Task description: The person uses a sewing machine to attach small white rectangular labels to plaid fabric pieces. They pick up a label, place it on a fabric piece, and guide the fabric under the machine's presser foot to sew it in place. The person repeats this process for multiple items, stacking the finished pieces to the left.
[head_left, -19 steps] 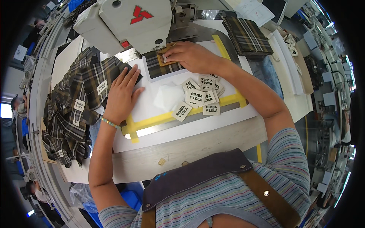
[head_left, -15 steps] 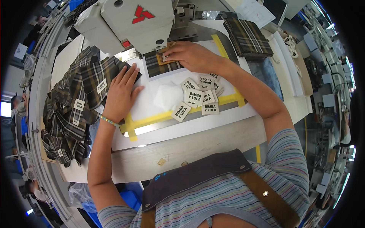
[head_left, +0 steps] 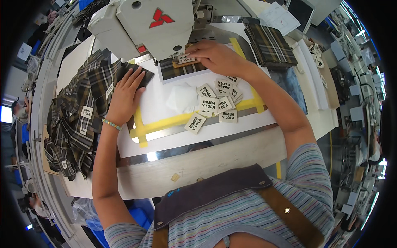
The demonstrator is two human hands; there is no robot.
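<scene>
My left hand (head_left: 127, 96) lies flat, fingers stretched, on the right edge of a heap of dark plaid fabric (head_left: 78, 107) with pale labels on it. My right hand (head_left: 221, 60) reaches under the sewing machine head (head_left: 155, 29). Its bent fingertips press together at the upper right edge of a cream label (head_left: 186, 59). That label sits in a small tan frame (head_left: 178, 65) over a plaid piece (head_left: 167, 73) on the white board. Between my arms are a loose pile of cream labels (head_left: 209, 103) and a crumpled white sheet (head_left: 180, 99).
Yellow tape (head_left: 165, 123) borders the white board. A neat stack of plaid pieces (head_left: 271, 45) stands at the back right, near a paper sheet (head_left: 279, 18). A wooden table edge (head_left: 202, 159) runs before me, with a blue bin (head_left: 140, 215) below. People sit at the far left.
My right fingers have shifted up and right, so the label in the tan frame now shows. The white board has slid slightly away from me, baring a shiny strip. My left hand stays on the fabric.
</scene>
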